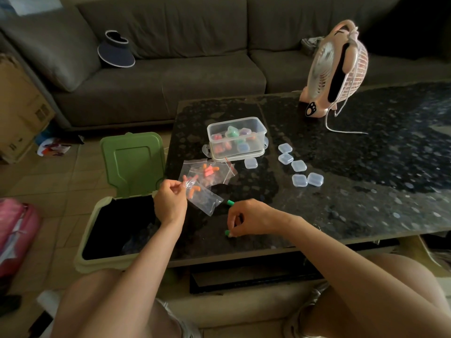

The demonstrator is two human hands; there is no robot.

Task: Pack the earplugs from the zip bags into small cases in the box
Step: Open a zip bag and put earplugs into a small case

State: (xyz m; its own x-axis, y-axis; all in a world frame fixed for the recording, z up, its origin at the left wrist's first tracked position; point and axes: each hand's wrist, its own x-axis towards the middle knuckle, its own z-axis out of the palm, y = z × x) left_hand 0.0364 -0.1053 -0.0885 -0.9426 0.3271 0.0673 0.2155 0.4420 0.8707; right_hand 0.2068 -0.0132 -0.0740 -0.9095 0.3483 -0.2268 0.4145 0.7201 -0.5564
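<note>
My left hand (170,203) pinches the corner of a clear zip bag (203,197) with orange earplugs in it, lifted just above the dark table. My right hand (246,218) pinches a green earplug (227,232) against the tabletop. A second green earplug (230,202) lies just beyond that hand. More zip bags (210,172) with orange and pink earplugs lie behind. The clear plastic box (236,139) holds several small cases filled with coloured earplugs. Several empty clear small cases (299,165) lie right of the box, one (251,163) in front of it.
A green-lidded bin (117,215) stands open at the table's left edge, under my left forearm. A pink desk fan (336,69) with a white cord stands at the back of the table. A grey sofa (170,69) runs behind. My knees are below the table's front edge.
</note>
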